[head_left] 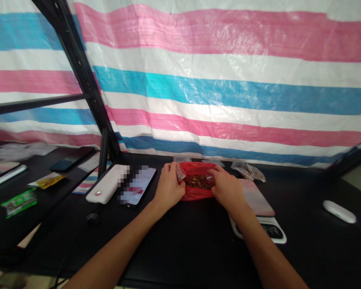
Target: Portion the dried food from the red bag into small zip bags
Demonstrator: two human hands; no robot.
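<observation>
A red plastic bag (195, 193) lies open on the black table (183, 241), with dark brownish bits (198, 181) inside it. My left hand (168, 186) rests at the bag's left side, its fingers pinched on a small clear plastic bag (180, 172). My right hand (227, 186) is at the bag's right side, fingers curled over the bag's mouth, touching the same clear plastic near a small clear piece (209, 176). What exactly the right fingers grip is hard to make out.
A white power bank (106, 184) and a phone (136, 186) lie left of the bag. A small scale (267, 224) sits under my right forearm. Small clear packets (248, 170) lie behind; a white case (339, 211) far right. A striped tarp (228, 80) hangs behind; a black rack post (78, 68) stands left.
</observation>
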